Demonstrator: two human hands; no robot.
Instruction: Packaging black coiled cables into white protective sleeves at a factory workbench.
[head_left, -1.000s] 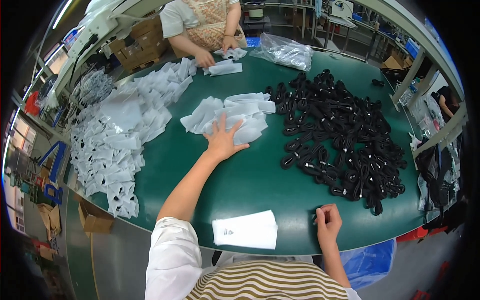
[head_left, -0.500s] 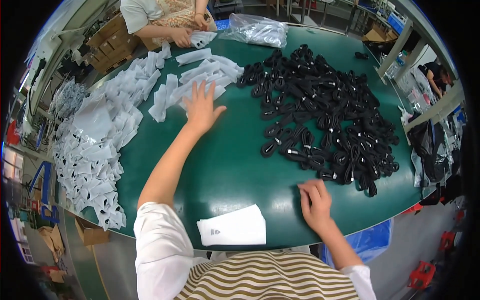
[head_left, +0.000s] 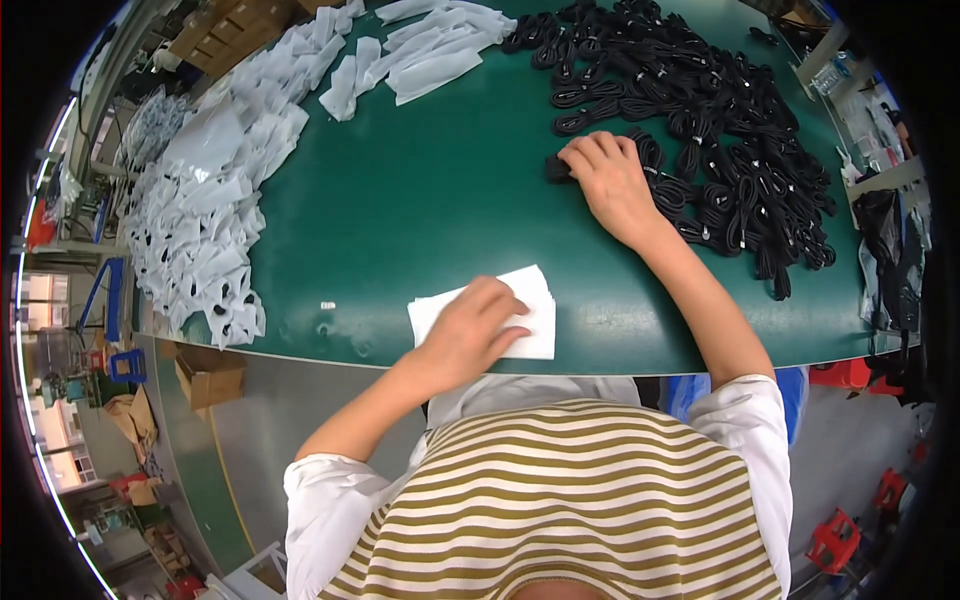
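Observation:
Near the front edge of the table lies a stack of flat white paper-like bags or sheets (head_left: pixel 540 310). My left hand (head_left: pixel 472 325) rests on the stack, fingers half bent and thumb apart from them, with nothing visibly gripped. My right hand (head_left: pixel 612 185) reaches to the near left edge of a large pile of coiled black cables (head_left: pixel 720 130). Its fingers are closed over a coiled black cable (head_left: pixel 557 170), part of which sticks out on the left; the rest is hidden under the hand.
A big heap of pale, filled pouches (head_left: pixel 200 220) covers the table's left side. Several more pouches (head_left: pixel 435 75) lie at the far middle. A small white piece (head_left: pixel 328 305) is on the green tabletop (head_left: pixel 400 190). Beneath the table's right front is a blue-lined bin (head_left: pixel 797 400).
My left hand has come back from the far pouches to the white stack. My right hand has moved forward onto the cables and closed on one. The view has tilted downward.

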